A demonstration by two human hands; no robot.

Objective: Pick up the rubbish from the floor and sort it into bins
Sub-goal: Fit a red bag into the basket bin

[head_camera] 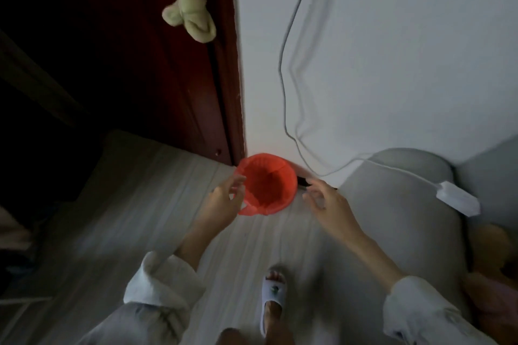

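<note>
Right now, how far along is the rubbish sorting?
Done: red-lined bin stands by the wall, its bag looking empty. In hand: left hand and right hand reach either side of its rim, both open, holding nothing. Left: no rubbish seen binned; only one bin shows, so sorting looks barely begun.

White rolled sleeves (159, 283) — white slipper (273, 300).

1. The left hand (224, 199) reaches forward and down, fingers loosely curled and spread, gripping nothing.
2. The right hand (326, 200) is extended at about the same height, palm turned inward, fingers slack and parted, also empty.
3. Both forearms are bare, with pale rolled-up sleeves (165, 280) bunched near the elbows.
4. One foot in a white open-toed slipper (273, 298) stands below, between the arms.
</note>
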